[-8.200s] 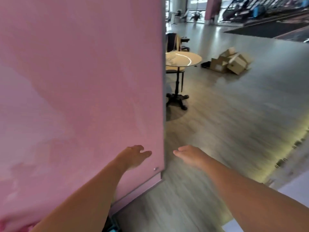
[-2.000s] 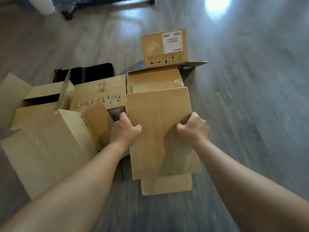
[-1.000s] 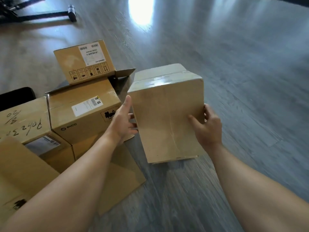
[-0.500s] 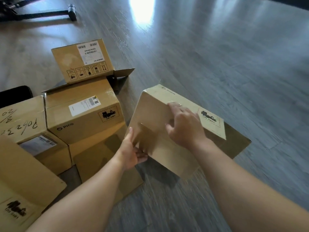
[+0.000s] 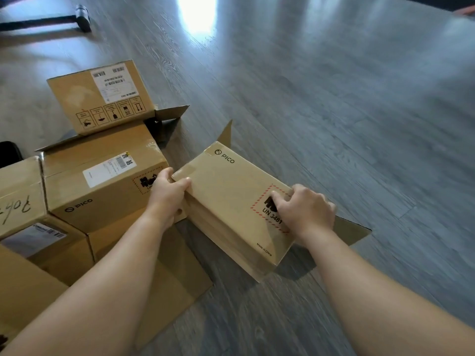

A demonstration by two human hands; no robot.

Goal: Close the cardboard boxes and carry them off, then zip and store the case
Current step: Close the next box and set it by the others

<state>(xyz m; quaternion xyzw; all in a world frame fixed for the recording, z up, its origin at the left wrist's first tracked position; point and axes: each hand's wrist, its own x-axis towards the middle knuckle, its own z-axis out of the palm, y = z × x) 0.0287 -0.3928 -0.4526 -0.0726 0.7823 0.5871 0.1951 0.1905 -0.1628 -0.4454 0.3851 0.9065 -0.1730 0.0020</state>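
Observation:
A brown PICO cardboard box (image 5: pixel 231 199) lies tilted on its side on the grey floor, with loose flaps sticking out at its far end and its right side. My left hand (image 5: pixel 168 192) grips its near-left corner. My right hand (image 5: pixel 305 213) presses on its upper face over the red-bordered UN label. To the left stands a second PICO box (image 5: pixel 102 183), touching a box with handwriting (image 5: pixel 19 199). Behind them a smaller labelled box (image 5: pixel 100 98) sits with an open flap. A sliver of the black case (image 5: pixel 9 152) shows at the left edge.
A flat piece of cardboard (image 5: pixel 169 278) lies on the floor under my left arm. Another carton (image 5: pixel 23 299) fills the lower left corner. A black stand leg with a wheel (image 5: pixel 82 18) lies at the top left. Grey wood floor (image 5: pixel 334 111) stretches away to the right.
The box has been turned from upright onto its side, so its printed PICO face is up. My left hand shifted to its near-left corner; my right hand slid to the label.

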